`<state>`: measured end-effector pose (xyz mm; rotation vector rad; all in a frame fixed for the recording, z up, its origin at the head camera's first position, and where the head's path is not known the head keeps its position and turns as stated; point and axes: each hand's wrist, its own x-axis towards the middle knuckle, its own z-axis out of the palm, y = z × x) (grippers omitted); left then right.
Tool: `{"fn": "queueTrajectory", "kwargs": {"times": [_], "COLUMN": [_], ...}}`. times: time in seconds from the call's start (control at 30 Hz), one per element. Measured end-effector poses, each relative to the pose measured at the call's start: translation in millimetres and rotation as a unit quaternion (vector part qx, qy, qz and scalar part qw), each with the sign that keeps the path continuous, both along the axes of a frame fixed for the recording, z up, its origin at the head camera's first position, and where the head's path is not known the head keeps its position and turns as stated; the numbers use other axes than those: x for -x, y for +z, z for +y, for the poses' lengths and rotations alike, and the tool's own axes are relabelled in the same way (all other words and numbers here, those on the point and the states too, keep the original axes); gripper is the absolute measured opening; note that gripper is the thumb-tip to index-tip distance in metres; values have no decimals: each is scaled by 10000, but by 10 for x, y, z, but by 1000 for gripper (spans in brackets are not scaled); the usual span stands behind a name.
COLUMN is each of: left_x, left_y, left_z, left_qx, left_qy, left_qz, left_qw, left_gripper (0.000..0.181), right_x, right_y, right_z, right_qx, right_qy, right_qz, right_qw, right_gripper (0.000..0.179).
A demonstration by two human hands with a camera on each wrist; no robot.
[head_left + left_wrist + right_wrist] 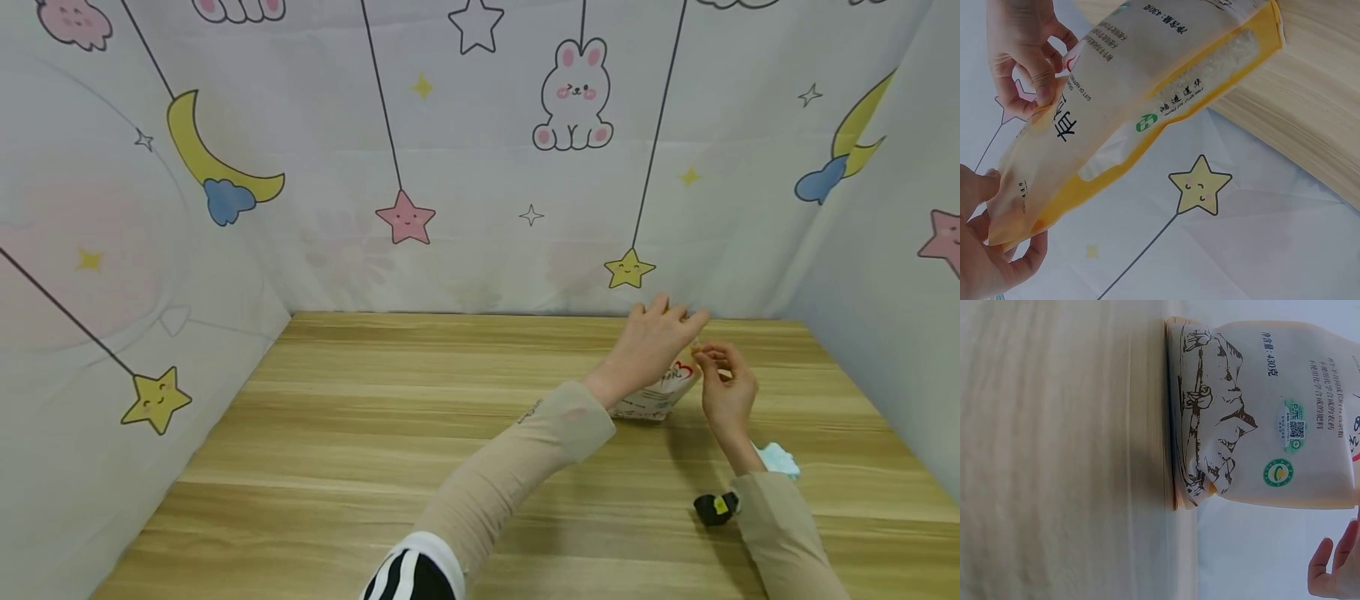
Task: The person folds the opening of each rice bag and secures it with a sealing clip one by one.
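A printed food bag point(651, 400) stands on the table, its lower end on the wood. Its pale front point(1254, 412) carries a mountain drawing and lettering. The orange side point(1141, 134) has a window with pale contents showing. My left hand point(652, 333) reaches over the bag, and the left wrist view shows it point(1000, 231) holding a top corner between thumb and fingers. My right hand point(727, 392) is at the other side of the top, thumb and fingertips pinching the edge point(1041, 109). Only some right-hand fingers point(1321, 565) show in the right wrist view.
Beside the right cuff is a small black object point(716, 508) with a yellow patch. A light blue object point(778, 460) lies partly behind the right wrist. A patterned cloth wall point(495, 267) borders the back of the wooden table point(337, 433).
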<state>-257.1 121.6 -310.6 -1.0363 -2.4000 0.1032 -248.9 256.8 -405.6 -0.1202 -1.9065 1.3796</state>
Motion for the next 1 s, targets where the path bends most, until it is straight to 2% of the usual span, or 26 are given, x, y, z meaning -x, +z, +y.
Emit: {"fn": "queueTrajectory", "kwargs": {"times": [0.17,0.37,0.57,1.0], "left_x": [-6,-1,13,14], "left_y": [-4,-28,-41,-59], "left_z": [-3,1,-4,-11], "left_qx": [150,254,167,-130], "left_qy": [27,65,76,16], "left_qz": [161,423,516,376], "left_qw": [9998,9988,9985,9992], "left_gripper": [28,28,31,33], "right_x": [-92,46,83,96], "right_y": [112,-50,-54,-58], "right_z": [-73,37,29,4], "right_qx": [-54,-183,-270,-190], "right_qy": [70,-44,-188,-258], "right_qz": [105,20,-21,37], "right_qw": [9999,9998,9995,9995], "right_gripper": [16,15,8,18]}}
